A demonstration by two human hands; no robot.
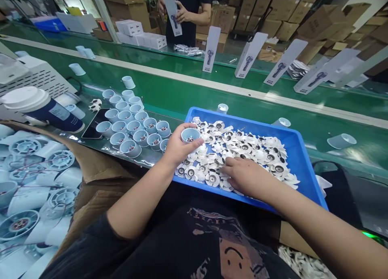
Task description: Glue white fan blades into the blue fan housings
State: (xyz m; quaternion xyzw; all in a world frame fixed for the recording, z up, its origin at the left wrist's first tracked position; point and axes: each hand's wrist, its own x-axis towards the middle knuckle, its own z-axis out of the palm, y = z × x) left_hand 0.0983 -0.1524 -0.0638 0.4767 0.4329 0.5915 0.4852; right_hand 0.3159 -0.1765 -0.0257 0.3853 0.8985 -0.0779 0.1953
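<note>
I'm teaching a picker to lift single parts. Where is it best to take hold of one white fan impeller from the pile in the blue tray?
Probably by the round hub of a white fan impeller, from above. It lies flat with thin blades overlapping its neighbours in the blue tray, beside the right hand.

bright blue tray, white fan blades with dark hubs, pale blue cups with reddish bits inside, green conveyor belt, brown cardboard boxes, black shirt with orange smiley print
</note>
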